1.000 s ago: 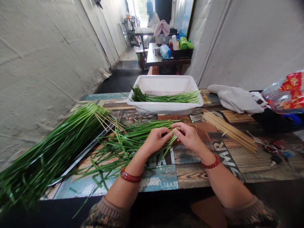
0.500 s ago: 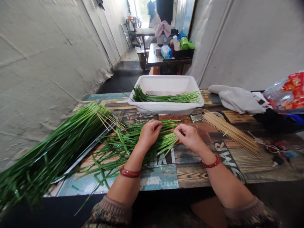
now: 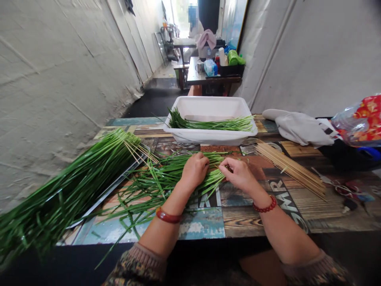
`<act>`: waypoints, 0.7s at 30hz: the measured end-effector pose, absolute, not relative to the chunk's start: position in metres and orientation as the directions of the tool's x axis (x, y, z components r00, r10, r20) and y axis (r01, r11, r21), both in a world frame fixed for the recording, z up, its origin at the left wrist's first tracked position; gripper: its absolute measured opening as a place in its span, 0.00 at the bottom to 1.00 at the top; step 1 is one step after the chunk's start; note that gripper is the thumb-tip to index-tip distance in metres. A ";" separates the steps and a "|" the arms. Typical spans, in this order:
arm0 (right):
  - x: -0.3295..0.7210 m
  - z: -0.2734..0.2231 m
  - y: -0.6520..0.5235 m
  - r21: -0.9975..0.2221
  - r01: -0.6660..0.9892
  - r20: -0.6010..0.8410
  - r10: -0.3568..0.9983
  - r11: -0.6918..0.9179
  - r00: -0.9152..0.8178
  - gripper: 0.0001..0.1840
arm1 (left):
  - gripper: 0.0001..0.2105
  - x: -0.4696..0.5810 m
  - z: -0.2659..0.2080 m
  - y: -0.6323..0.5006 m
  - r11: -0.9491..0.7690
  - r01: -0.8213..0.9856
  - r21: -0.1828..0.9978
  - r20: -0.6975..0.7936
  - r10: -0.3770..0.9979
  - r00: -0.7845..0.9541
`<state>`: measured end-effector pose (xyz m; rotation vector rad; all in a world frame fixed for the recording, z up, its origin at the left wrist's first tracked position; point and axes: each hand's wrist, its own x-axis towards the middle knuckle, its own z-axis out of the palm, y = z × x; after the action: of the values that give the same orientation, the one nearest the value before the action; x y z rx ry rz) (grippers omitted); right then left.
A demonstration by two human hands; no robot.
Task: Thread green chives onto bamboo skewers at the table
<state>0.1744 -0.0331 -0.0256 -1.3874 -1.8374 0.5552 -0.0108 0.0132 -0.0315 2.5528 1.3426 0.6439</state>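
Observation:
A loose heap of garlic chives (image 3: 154, 178) lies across the wood-patterned table, leaves to the left, pale stems to the right. My left hand (image 3: 195, 170) rests over the stems with its fingers curled closed on some of them. At the stem ends my right hand (image 3: 236, 172) is closed in a pinch, thumb against forefinger; its palm is shaded and the held ends are barely visible. To the left, a large bundle of chives (image 3: 89, 174) lies on a metal tray (image 3: 98, 204), several thin sticks on top. Bamboo skewers (image 3: 290, 169) lie right of my right hand.
Beyond the heap stands a white plastic tub (image 3: 208, 137) with more chives inside. At the right are a grey-white cap (image 3: 300, 127), a red plastic package (image 3: 366, 119), scissors (image 3: 342, 186) and keys (image 3: 349, 204). A person (image 3: 195, 28) is near another table (image 3: 196, 73) in the background.
My left hand has shifted slightly right, closer to my right hand, and turned so its back faces up more. My right hand keeps its pinch near the stem ends. The view has tilted slightly.

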 end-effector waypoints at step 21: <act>0.173 -0.025 -0.034 -0.787 0.554 0.325 0.946 0.272 -0.002 0.09 | 0.02 -0.013 -0.023 0.012 -0.227 0.249 0.942 0.167 0.956 0.239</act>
<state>0.1729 -0.0343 -0.0254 -1.3940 -1.6717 0.5652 -0.0126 0.0124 -0.0230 1.6583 1.1368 1.0434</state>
